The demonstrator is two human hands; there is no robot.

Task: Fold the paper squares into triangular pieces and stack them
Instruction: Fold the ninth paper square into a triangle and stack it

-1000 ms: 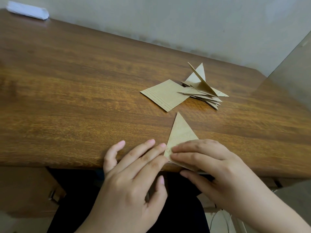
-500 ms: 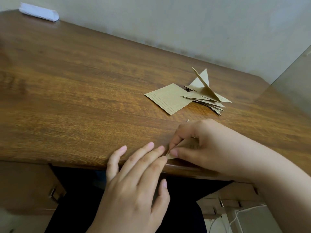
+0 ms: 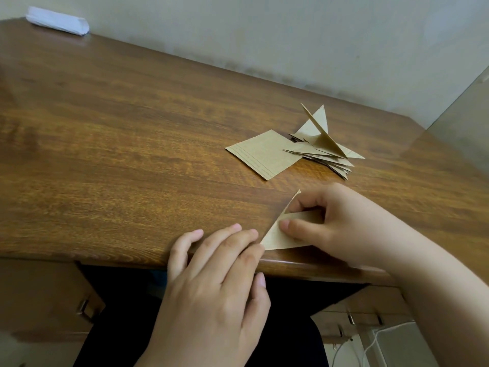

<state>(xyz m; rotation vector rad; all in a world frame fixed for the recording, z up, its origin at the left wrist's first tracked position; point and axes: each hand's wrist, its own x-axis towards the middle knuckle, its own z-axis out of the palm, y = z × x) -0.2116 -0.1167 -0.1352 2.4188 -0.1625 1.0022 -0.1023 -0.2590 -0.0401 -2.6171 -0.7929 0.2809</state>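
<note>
A brown folded paper triangle (image 3: 277,235) sits at the near edge of the wooden table (image 3: 132,154). My right hand (image 3: 336,223) pinches it, thumb on its top face and curled fingers inside its raised flap. My left hand (image 3: 211,282) rests with straight fingers on the table edge, fingertips touching the triangle's left corner. Farther back lies a flat brown paper square (image 3: 260,156). A stack of folded triangles (image 3: 326,152) overlaps the square's right side, its top piece standing half open.
A white wrapped bundle (image 3: 57,21) lies at the table's far left corner by the wall. Drawer handles (image 3: 83,307) show under the tabletop on both sides. My dark-clothed lap fills the gap below the edge.
My right hand has gone from pressing the triangle flat to pinching it and lifting one flap. The left hand stays almost still at the paper's left corner.
</note>
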